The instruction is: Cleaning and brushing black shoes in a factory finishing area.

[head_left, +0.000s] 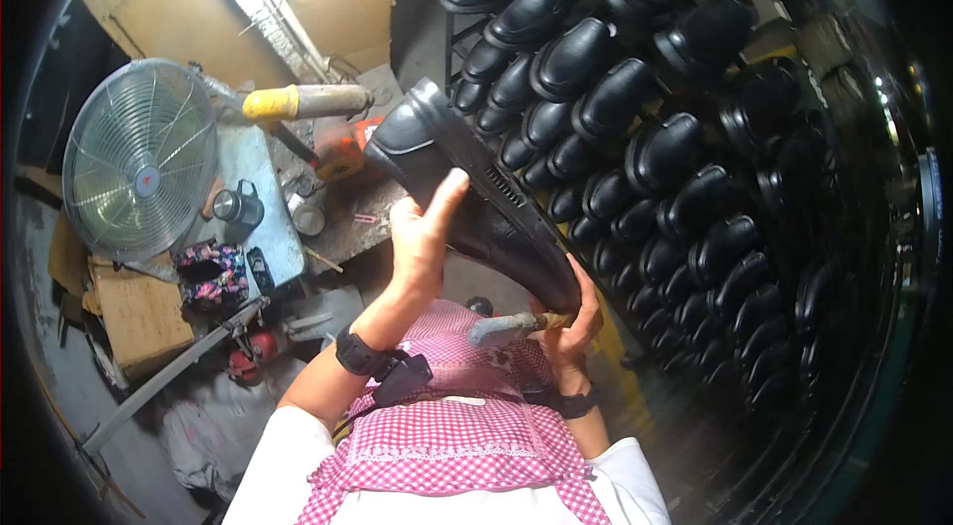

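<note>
A dim workshop, with a rack of black shoes (655,148) filling the right side. The left hand (422,242) wraps its fingers and thumb around a black shoe (476,193), sole turned up, seemingly for access; the right hand (574,319) grips a small brush (506,328) at its heel.

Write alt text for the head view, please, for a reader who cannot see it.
Two bare hands hold a black shoe: the left hand supports its side, and the right hand presses a small brush near its heel. Behind stands a rack of black shoes.
</note>
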Demonstrator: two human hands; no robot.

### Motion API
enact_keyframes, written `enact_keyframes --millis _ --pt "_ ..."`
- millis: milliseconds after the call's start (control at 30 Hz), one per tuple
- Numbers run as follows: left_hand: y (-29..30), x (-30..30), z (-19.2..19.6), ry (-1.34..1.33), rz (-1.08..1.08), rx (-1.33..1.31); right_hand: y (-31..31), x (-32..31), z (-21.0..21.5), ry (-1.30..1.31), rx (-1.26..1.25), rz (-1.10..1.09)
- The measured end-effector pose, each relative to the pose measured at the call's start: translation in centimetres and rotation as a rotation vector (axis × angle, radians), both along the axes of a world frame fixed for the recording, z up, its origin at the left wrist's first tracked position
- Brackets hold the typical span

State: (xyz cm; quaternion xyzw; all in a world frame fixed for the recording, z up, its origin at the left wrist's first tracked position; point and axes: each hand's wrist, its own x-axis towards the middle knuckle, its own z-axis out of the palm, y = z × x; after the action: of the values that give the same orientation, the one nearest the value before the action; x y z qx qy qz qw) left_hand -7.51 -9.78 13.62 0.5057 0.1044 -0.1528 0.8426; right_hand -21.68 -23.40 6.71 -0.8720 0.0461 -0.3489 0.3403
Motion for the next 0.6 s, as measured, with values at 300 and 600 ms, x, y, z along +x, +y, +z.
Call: enact_keyframes --millis 300,600 --pt "0.6 -0.4 -0.4 -0.555 -0.143 0.622 -2.2 -3.9 1.7 -0.05 0.053 -0.231" --pt "-1.1 2.5 2.6 -1.379 -0.052 1.202 -6.2 -7.4 5.2 -0.106 -0.104 -0.446"
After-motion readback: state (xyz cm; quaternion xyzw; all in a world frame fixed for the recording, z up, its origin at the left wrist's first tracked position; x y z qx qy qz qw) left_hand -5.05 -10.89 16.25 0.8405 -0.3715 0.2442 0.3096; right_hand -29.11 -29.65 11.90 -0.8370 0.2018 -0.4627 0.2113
